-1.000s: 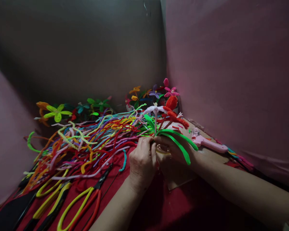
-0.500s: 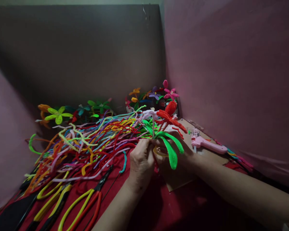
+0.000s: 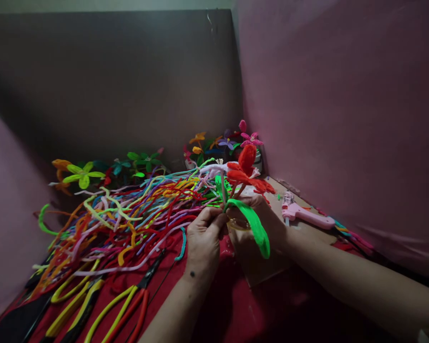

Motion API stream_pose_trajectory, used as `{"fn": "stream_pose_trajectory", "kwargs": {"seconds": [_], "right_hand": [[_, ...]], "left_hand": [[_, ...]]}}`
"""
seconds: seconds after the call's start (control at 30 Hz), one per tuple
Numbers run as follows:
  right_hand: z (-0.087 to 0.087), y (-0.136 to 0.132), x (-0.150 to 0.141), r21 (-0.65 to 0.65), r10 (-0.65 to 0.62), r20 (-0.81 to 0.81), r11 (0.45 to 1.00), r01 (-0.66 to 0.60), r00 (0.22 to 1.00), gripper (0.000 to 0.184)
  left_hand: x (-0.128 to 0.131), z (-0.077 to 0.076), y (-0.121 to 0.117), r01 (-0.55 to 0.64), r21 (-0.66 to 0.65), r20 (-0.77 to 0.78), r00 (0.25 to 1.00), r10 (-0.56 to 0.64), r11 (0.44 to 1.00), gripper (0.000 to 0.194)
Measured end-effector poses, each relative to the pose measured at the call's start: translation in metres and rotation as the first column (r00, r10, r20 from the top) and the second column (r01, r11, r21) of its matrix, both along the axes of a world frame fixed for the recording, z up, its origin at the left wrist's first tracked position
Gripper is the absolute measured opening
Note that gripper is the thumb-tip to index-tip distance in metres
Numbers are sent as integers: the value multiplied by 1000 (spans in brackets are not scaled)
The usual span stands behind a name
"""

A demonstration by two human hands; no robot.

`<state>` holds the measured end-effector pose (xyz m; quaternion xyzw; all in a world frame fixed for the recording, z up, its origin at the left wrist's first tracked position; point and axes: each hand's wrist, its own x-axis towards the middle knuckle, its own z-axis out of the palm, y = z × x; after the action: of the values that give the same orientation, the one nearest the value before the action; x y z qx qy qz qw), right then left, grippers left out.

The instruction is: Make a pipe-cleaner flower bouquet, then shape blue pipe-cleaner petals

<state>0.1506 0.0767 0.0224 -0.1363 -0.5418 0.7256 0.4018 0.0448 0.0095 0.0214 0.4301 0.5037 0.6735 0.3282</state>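
Dim pink walls [image 3: 336, 119] flank a dark back panel [image 3: 114, 81], and red cloth [image 3: 232, 305] covers the work surface. At the far left, a yellow-green pipe-cleaner flower [image 3: 84, 175] stands beside an orange one [image 3: 60, 165] near the back. Below them at the front lie pliers [image 3: 65, 315] with yellow-and-black handles. A tangled heap of loose pipe cleaners [image 3: 157, 200], in orange, red, pink, yellow and blue, spreads from there to the middle. In front of the heap rest scissors [image 3: 141, 286] with one yellow and one red handle.

At centre, the left hand [image 3: 204, 238] pinches the gathered stem base of a pipe-cleaner bouquet between thumb and fingers. Above the grip rise a pale lilac flower [image 3: 212, 168] and a red flower [image 3: 249, 177]; a long green leaf [image 3: 259, 233] arches down over the right hand [image 3: 268, 219]. That hand is bent in close beside the stems, but its fingertips are hidden, so I cannot tell how they are set. An amber ring [image 3: 239, 224] below the stems is perhaps a tape roll. Farther right, a pink glue gun [image 3: 309, 216] lies on cardboard [image 3: 260, 269], and behind it more finished flowers, including a magenta one [image 3: 251, 139], stand in the corner.
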Motion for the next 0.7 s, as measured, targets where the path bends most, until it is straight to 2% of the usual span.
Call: {"fn": "stream_pose_trajectory", "kwargs": {"seconds": [0.23, 0.37, 0.53, 0.7], "right_hand": [[-5, -4, 0, 66, -66, -69, 995, 70, 995, 26], [3, -8, -3, 134, -182, -31, 974, 184, 983, 21], [7, -11, -6, 103, -292, -76, 949, 299, 953, 17], [-3, -1, -6, 30, -158, -85, 986, 161, 984, 17]], "left_hand": [[0, 0, 1, -11, -1, 23, 1000, 11, 1000, 18], [0, 1, -1, -45, 39, -27, 999, 46, 998, 15], [0, -2, -1, -47, 43, -40, 998, 49, 998, 15], [-2, -2, 1, -3, 66, 10, 1000, 2, 998, 17]]}}
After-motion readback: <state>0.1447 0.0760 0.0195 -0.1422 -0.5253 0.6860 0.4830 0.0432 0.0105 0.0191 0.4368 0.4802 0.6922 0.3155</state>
